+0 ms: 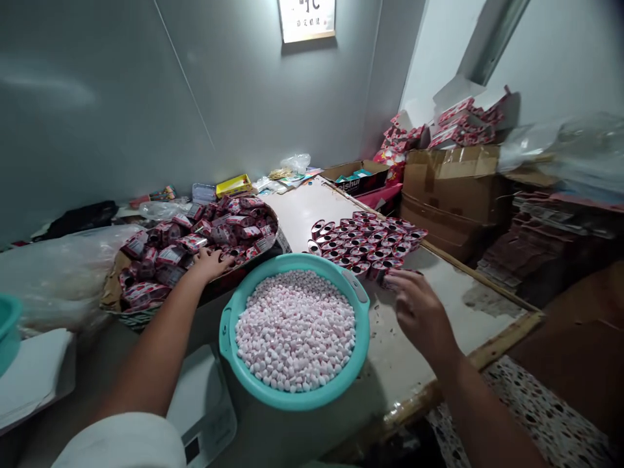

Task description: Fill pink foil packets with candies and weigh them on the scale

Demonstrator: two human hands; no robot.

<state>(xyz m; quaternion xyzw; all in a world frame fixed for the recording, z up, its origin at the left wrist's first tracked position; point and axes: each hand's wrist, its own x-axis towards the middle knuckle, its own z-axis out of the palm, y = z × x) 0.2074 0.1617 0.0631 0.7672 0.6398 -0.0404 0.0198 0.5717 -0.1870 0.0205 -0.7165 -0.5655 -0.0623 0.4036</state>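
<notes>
My left hand lies on the pile of small red-and-pink printed containers in an open carton, its fingers apart and touching the nearest ones. To the right, my right hand is beside the front edge of a cluster of similar containers, which stand close together with dark openings showing. Its fingertips are at the nearest container, thumb apart from the bent fingers; nothing shows in its grasp. Between my hands sits a turquoise basin full of small pale pink-and-white pieces, like candies or tablets.
A white scale stands left of the basin. Cardboard boxes and stacked printed packaging are at right. The worktable's wooden edge runs along the right. A yellow box and plastic bags lie against the wall.
</notes>
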